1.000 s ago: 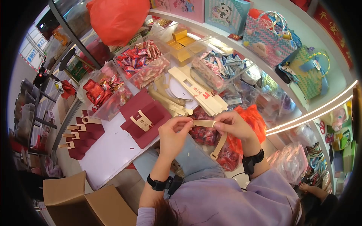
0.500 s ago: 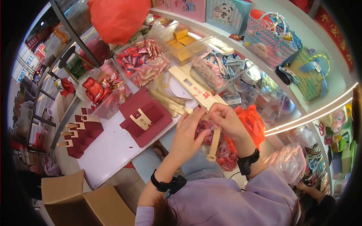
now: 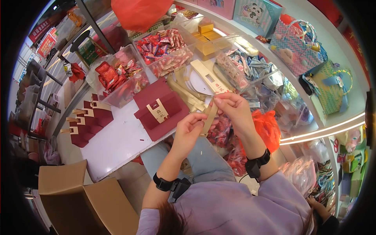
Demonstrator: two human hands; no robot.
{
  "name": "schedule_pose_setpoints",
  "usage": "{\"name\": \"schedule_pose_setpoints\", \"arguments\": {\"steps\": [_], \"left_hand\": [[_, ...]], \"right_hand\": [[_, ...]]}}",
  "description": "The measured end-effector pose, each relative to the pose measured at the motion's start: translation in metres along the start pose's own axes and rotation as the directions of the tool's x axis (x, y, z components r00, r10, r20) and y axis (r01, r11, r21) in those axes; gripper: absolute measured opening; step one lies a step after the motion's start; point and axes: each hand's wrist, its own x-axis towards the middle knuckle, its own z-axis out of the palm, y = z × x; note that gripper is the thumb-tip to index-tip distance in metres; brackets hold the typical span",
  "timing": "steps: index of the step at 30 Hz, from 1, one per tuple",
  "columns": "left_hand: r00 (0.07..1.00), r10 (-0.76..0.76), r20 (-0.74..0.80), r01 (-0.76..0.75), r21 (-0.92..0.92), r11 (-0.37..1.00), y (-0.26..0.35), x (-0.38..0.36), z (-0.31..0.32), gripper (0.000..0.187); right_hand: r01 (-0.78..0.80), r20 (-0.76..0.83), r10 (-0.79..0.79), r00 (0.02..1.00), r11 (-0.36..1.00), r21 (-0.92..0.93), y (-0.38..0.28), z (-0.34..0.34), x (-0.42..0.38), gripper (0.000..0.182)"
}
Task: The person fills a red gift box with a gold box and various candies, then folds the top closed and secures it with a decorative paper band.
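Note:
Above the table's near edge, a beige paper strip (image 3: 211,116) runs between my two hands. My right hand (image 3: 234,109) pinches its upper end between thumb and fingers. Lower down, my left hand (image 3: 188,131) has its fingers closed on the strip's side. More beige strips (image 3: 184,98) lie in a loose pile just beyond my hands. Beside them is a stack of printed cream paper bands (image 3: 211,78) with red characters. To the left, a flattened maroon box (image 3: 172,111) lies on the table with a cream printed band (image 3: 158,111) across it.
Several folded maroon boxes with cream handles (image 3: 88,117) stand at the table's (image 3: 113,143) left. Clear bins of red-wrapped sweets (image 3: 117,76) and other packets line the back. An open cardboard carton (image 3: 62,176) is below left; a red plastic bag (image 3: 266,125) sits at right.
My left hand has moved down and its fingers have closed on the strip. The strip, earlier hanging below my right hand, now spans both hands. The view has shifted slightly.

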Motion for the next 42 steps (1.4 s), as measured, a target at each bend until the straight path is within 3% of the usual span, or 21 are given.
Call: {"name": "schedule_pose_setpoints", "arguments": {"steps": [3,6,8,11,12,14,16,20,26,28,32,34,42], "left_hand": [[0.997,0.021,-0.080,-0.008,0.164,0.986,0.000,-0.007,-0.011,0.029],[0.998,-0.023,-0.057,0.026,0.054,0.998,0.009,-0.016,-0.019,0.035],[1.000,-0.009,-0.001,0.009,-0.257,0.966,0.016,-0.020,-0.021,0.036],[0.997,-0.019,-0.074,-0.004,-0.303,0.953,0.014,-0.030,-0.025,0.040],[0.997,-0.015,-0.079,-0.010,-0.305,0.952,0.014,-0.032,-0.026,0.040],[0.991,0.022,-0.132,-0.036,-0.106,0.994,0.014,-0.034,-0.029,0.037],[0.987,0.049,-0.155,-0.068,-0.121,0.990,0.018,-0.035,-0.028,0.036],[0.958,0.059,-0.280,-0.098,-0.127,0.987,0.025,-0.037,-0.027,0.030],[0.923,0.057,-0.381,-0.089,-0.067,0.994,0.015,-0.034,-0.033,0.029],[0.924,0.048,-0.379,-0.076,-0.059,0.995,0.015,-0.035,-0.032,0.029],[0.936,0.058,-0.346,-0.099,-0.102,0.990,0.009,-0.037,-0.033,0.028],[0.937,0.069,-0.343,-0.114,-0.113,0.987,0.007,-0.036,-0.034,0.027],[0.915,0.025,-0.402,-0.018,0.022,1.000,0.010,-0.034,-0.029,0.015]], "right_hand": [[-0.021,-0.021,0.020,1.000,1.000,-0.009,-0.001,0.022,0.004,0.017],[-0.008,-0.039,0.007,0.999,0.999,-0.040,-0.004,0.042,0.005,0.017],[0.008,-0.057,-0.011,0.998,0.998,-0.054,0.000,0.048,0.008,0.017],[0.034,-0.023,-0.034,0.999,0.999,-0.013,0.006,0.050,0.011,0.018],[-0.006,-0.007,0.007,1.000,0.997,0.083,0.007,0.051,0.012,0.018],[-0.047,0.017,0.044,0.999,0.983,0.176,0.007,0.051,0.014,0.018],[-0.179,0.181,0.123,0.976,0.923,0.340,0.008,0.046,0.014,0.018],[-0.192,0.268,0.100,0.958,0.920,0.343,0.007,0.044,0.010,0.018],[-0.123,0.264,0.056,0.963,0.962,0.242,0.011,0.046,0.002,0.018],[-0.108,0.155,0.068,0.986,0.958,0.267,0.009,0.049,0.003,0.018],[-0.080,0.128,0.038,0.991,0.939,0.336,0.015,0.041,0.011,0.019],[-0.082,-0.005,0.088,0.996,0.940,0.331,0.016,0.041,0.012,0.019],[-0.014,-0.008,0.018,1.000,0.937,0.349,0.014,0.038,0.013,0.019]]}}
